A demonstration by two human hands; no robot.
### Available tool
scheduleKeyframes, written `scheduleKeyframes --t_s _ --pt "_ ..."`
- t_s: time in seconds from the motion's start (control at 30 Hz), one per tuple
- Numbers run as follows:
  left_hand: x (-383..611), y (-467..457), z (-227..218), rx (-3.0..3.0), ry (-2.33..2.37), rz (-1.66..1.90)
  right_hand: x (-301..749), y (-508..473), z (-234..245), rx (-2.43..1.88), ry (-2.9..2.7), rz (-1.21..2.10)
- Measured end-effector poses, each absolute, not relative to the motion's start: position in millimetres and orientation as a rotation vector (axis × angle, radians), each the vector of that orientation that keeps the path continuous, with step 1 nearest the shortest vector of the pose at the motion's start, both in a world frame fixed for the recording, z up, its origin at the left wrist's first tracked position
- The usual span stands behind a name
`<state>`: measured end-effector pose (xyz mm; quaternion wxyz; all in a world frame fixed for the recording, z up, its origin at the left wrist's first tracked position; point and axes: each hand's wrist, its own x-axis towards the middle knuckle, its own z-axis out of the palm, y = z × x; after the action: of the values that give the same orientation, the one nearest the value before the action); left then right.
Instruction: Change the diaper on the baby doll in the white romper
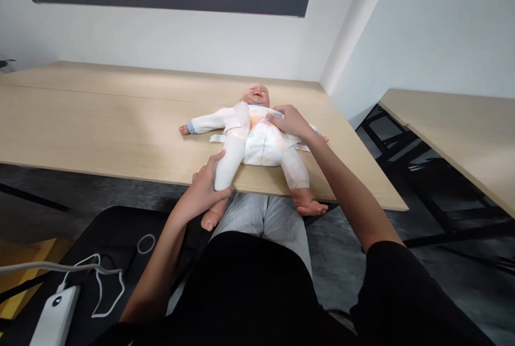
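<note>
Your left hand [207,188]: fingers closed around the baby doll's leg [228,161]
Your right hand [292,123]: fingers on its diaper [263,145], grip unclear
Baby doll [241,120]: on its back on the desk [120,126], beneath both hands

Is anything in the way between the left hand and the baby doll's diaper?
Yes. The doll's leg, in a white sleeper, lies between the left hand and the diaper. The hand is holding that leg from the side away from the diaper.
</note>
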<state>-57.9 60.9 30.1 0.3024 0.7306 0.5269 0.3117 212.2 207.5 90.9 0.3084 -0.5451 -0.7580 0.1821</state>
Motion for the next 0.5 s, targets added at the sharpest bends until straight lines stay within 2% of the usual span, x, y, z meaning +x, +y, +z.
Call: scheduleKeyframes --t_s 0.1,0.33,0.5 --pt "-57 61 28 1.954 1.391 0.86 215 209 81 -1.422 -1.976 0.588" --pt "-43 87 22 1.988 1.367 1.12 197 191 101 -1.408 -2.253 0.222" --pt "-27 108 29 2.071 1.379 1.185 182 179 121 -1.281 -2.384 0.247"
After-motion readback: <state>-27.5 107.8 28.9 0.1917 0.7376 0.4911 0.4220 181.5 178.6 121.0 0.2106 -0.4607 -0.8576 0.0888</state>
